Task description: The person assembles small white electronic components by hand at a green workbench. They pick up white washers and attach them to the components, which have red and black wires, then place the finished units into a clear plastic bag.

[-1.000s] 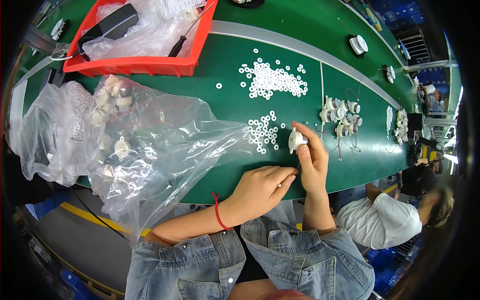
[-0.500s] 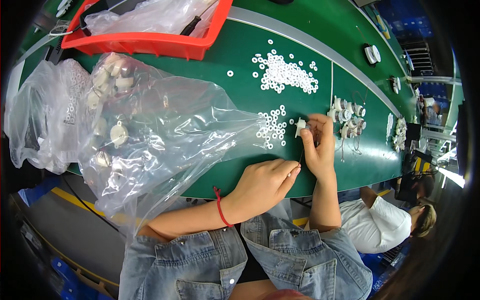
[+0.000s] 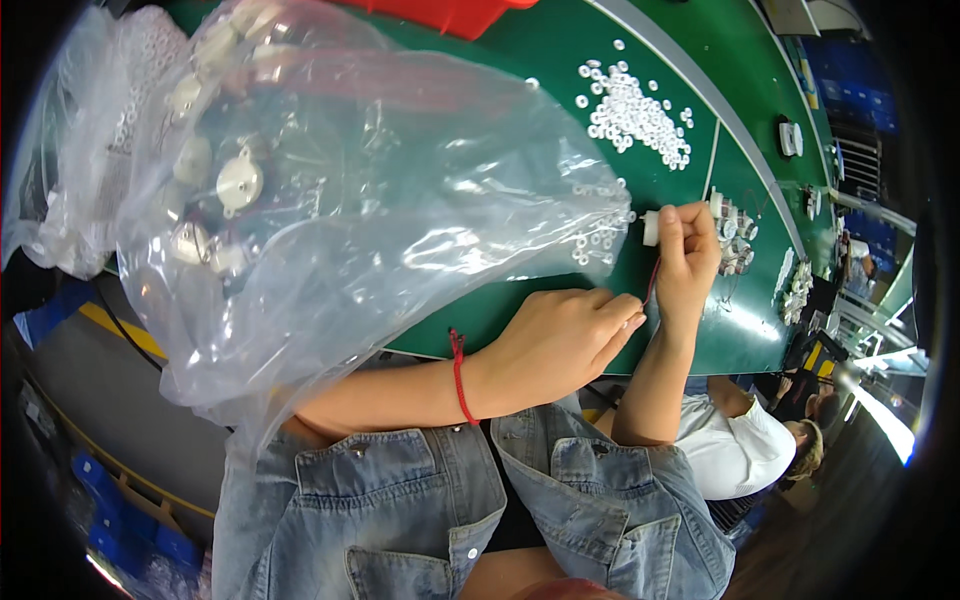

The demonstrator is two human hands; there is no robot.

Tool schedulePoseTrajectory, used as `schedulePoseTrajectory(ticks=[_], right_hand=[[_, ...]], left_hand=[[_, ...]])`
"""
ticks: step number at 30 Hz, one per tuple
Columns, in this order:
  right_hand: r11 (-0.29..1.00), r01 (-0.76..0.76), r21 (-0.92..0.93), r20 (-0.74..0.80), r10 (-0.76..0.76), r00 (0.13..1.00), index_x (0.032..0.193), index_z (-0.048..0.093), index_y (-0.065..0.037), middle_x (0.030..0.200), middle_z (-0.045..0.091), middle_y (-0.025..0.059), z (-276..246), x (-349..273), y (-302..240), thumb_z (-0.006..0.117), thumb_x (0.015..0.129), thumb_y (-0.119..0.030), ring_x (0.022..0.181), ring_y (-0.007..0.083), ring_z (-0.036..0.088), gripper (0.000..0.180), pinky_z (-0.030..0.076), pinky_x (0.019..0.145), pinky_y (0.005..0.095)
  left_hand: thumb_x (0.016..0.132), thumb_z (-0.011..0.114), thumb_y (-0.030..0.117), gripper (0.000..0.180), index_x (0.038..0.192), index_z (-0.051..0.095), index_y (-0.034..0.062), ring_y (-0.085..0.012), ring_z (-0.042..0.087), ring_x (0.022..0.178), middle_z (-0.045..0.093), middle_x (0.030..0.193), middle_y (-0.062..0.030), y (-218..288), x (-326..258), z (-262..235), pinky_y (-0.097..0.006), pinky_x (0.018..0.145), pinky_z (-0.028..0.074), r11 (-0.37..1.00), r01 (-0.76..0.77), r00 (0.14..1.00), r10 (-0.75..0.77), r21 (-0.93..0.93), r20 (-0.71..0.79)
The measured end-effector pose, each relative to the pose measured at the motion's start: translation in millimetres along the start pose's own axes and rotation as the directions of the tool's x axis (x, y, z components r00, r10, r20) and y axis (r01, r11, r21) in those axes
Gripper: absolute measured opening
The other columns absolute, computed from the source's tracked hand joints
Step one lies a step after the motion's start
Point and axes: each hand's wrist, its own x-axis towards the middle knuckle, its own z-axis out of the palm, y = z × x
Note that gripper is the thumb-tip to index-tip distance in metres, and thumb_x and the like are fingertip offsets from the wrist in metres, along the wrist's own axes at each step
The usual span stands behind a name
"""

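Note:
Between my right hand's (image 3: 686, 250) thumb and fingers is a small round white part (image 3: 651, 228), its rim poking out to the left. A thin dark red wire (image 3: 653, 281) hangs from it toward my left hand (image 3: 572, 335), whose thumb and fingers are pinched together on the wire's lower end. A large clear plastic bag (image 3: 400, 190) lies left of my hands and over my left forearm. Inside it are several round white parts with tabs (image 3: 240, 182). The bag's edge covers some small white rings (image 3: 596, 240) beside my right hand.
A pile of white rings (image 3: 635, 118) lies farther back on the green table (image 3: 480, 318). Right of my right hand stand several wired white parts (image 3: 735, 232). Another bag of rings (image 3: 130, 110) is at far left, a red bin (image 3: 450, 12) at the back. A person in white (image 3: 735, 450) sits at right.
The whole view has shifted, with table things now higher and farther right. My right fingers have closed further round the white part, and more of the red wire shows.

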Motion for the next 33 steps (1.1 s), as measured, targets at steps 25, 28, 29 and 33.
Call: schedulePoseTrajectory(ticks=[25,28,29,33], right_hand=[[0.994,0.065,-0.090,-0.116,-0.076,0.990,0.080,0.055,-0.004,0.063,0.056,-0.0048,19,-5,-6,0.064,0.098,-0.011,0.053,-0.0021,0.039,0.022,0.025,0.048,0.0181],[0.995,0.077,-0.067,-0.125,-0.085,0.988,0.080,0.055,-0.004,0.063,0.056,-0.0054,20,-4,-9,0.065,0.098,-0.012,0.053,-0.0024,0.038,0.022,0.025,0.048,0.0181],[0.994,0.078,-0.074,-0.133,-0.088,0.987,0.079,0.054,-0.004,0.062,0.054,-0.0060,21,-5,-8,0.064,0.098,-0.012,0.053,-0.0023,0.037,0.023,0.024,0.048,0.0184],[0.991,0.113,-0.075,-0.112,-0.121,0.986,0.078,0.054,-0.005,0.059,0.047,-0.0083,23,0,0,0.064,0.099,-0.012,0.052,-0.0021,0.032,0.024,0.020,0.047,0.0199]], left_hand=[[0.095,0.059,0.017,0.016,0.091,0.062,0.0015,-0.0284,0.063,0.062,0.060,0.069,-0.0098,-6,-3,5,-0.041,0.055,0.050,0.998,-0.061,0.996,0.060,-0.009,-0.069],[0.095,0.060,0.017,0.016,0.089,0.062,0.0016,-0.0280,0.063,0.062,0.060,0.069,-0.0094,-4,-2,7,-0.041,0.055,0.051,0.998,-0.061,0.993,0.058,-0.020,-0.107],[0.095,0.060,0.017,0.016,0.088,0.062,0.0018,-0.0278,0.063,0.062,0.060,0.069,-0.0094,-3,-2,7,-0.041,0.055,0.051,0.998,-0.063,0.991,0.061,-0.012,-0.123],[0.095,0.060,0.017,0.018,0.085,0.061,0.0026,-0.0274,0.064,0.061,0.060,0.068,-0.0094,-6,-4,1,-0.040,0.055,0.051,0.998,-0.041,0.997,0.044,0.045,-0.064]])
